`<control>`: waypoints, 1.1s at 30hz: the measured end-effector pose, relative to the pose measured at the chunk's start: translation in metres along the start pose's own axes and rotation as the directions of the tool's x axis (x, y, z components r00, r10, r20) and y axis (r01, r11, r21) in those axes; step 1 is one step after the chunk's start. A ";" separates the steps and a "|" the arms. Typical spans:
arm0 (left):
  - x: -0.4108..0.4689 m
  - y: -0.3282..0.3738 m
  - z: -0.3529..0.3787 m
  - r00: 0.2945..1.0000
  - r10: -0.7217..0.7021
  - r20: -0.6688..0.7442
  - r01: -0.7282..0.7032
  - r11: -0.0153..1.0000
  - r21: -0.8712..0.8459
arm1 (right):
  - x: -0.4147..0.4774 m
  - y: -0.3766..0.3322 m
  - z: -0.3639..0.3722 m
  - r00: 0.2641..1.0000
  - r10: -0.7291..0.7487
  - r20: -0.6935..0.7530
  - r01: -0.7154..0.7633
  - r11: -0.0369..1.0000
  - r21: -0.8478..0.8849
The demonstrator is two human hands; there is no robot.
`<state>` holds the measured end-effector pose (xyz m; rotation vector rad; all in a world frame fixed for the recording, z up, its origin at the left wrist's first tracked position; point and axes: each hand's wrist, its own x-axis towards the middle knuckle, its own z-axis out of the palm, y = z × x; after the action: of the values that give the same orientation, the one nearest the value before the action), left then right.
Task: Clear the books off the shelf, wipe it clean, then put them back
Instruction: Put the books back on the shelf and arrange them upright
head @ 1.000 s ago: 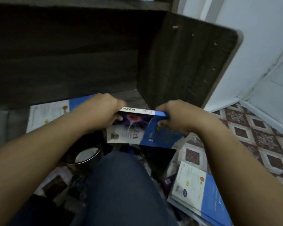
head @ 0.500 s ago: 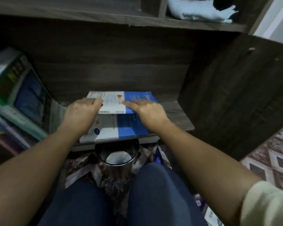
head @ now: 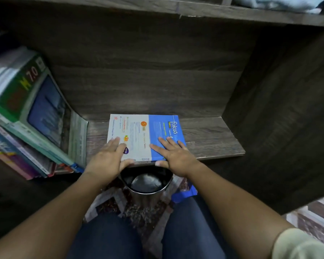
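Observation:
A white and blue "fokus" book [head: 145,131] lies flat on the dark wooden shelf [head: 209,139], on top of another book whose edge shows at the front. My left hand [head: 110,157] rests on its near left part with fingers straight, thumb against the front edge. My right hand [head: 173,155] lies flat on the blue half, fingers spread, thumb at the front edge. A stack of leaning books [head: 32,116] fills the shelf's left end.
A shiny metal bin [head: 146,184] stands on the patterned floor [head: 108,204] just below the shelf edge, between my knees. A dark side panel [head: 281,116] walls the shelf on the right. A pale cloth [head: 281,3] lies on the upper shelf.
The books have gone from being held above the floor to lying on the shelf. My hands have flattened on the top cover and slid toward its front edge.

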<state>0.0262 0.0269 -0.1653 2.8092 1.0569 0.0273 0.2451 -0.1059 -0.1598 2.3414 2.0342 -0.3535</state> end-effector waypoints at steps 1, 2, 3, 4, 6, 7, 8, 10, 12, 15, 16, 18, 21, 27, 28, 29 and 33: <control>0.001 0.003 0.001 1.000 -0.018 0.000 0.018 1.000 -0.004 | 0.003 0.002 -0.001 1.000 -0.001 0.005 0.001 1.000 -0.006; 0.003 0.005 0.002 1.000 -0.026 -0.003 0.026 1.000 0.000 | 0.005 0.003 -0.003 1.000 -0.002 0.016 0.002 1.000 -0.019; 0.004 0.008 0.001 0.999 -0.036 0.010 0.036 0.999 0.008 | 0.007 0.003 -0.005 0.999 0.001 0.035 0.000 1.000 -0.026; 0.007 0.009 -0.001 0.999 -0.044 0.029 0.043 0.999 0.016 | 0.008 0.002 -0.008 0.998 0.007 0.057 -0.005 0.999 -0.032; 0.010 0.013 -0.010 0.993 -0.071 0.098 0.068 0.997 0.029 | 0.009 -0.001 -0.012 0.996 0.022 0.086 -0.020 0.999 -0.028; 0.012 0.015 -0.018 0.988 -0.082 0.134 0.075 0.996 0.056 | 0.007 -0.001 -0.013 0.996 0.027 0.079 -0.026 1.000 -0.011; 0.012 0.019 -0.026 0.983 -0.089 0.160 0.075 0.993 0.096 | 0.002 -0.002 -0.015 0.998 0.030 0.059 -0.032 0.999 0.022; 0.009 0.031 -0.041 0.984 -0.072 0.163 0.044 0.984 0.171 | -0.013 0.002 -0.019 0.999 0.045 0.003 -0.045 0.996 0.073; 0.003 0.050 -0.049 0.995 0.034 0.092 -0.053 0.977 0.207 | -0.037 0.011 -0.024 0.997 0.071 -0.040 -0.067 0.994 0.083; -0.004 0.099 -0.049 0.974 0.224 -0.024 -0.220 0.969 0.109 | -0.084 0.032 -0.030 0.986 0.156 -0.062 -0.146 0.979 0.139; -0.006 0.118 -0.047 0.961 0.274 -0.044 -0.271 0.960 0.066 | -0.102 0.038 -0.030 0.981 0.185 -0.059 -0.172 0.968 0.180; -0.010 0.159 -0.043 0.921 0.387 -0.046 -0.385 0.922 0.036 | -0.138 0.050 -0.027 0.969 0.245 -0.027 -0.229 0.934 0.273; -0.017 0.228 -0.033 0.821 0.570 0.028 -0.571 0.820 0.049 | -0.202 0.072 -0.012 0.939 0.330 0.098 -0.345 0.896 0.280; -0.036 0.341 -0.007 0.643 0.711 0.285 -0.752 0.657 0.058 | -0.322 0.105 0.043 0.802 0.464 0.377 -0.548 0.822 0.154; -0.039 0.355 -0.002 0.620 0.720 0.312 -0.769 0.637 0.058 | -0.336 0.111 0.054 0.780 0.490 0.388 -0.582 0.796 0.165; -0.040 0.364 0.000 0.605 0.727 0.325 -0.781 0.622 0.062 | -0.344 0.116 0.061 0.763 0.512 0.395 -0.610 0.772 0.179; -0.050 0.426 0.026 0.524 0.721 0.453 -0.826 0.560 0.065 | -0.396 0.146 0.101 0.689 0.592 0.418 -0.706 0.677 0.206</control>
<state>0.2691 -0.3255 -0.1310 3.0680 -0.4035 -0.5916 0.3229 -0.5304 -0.2055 2.7733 0.9170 -1.0389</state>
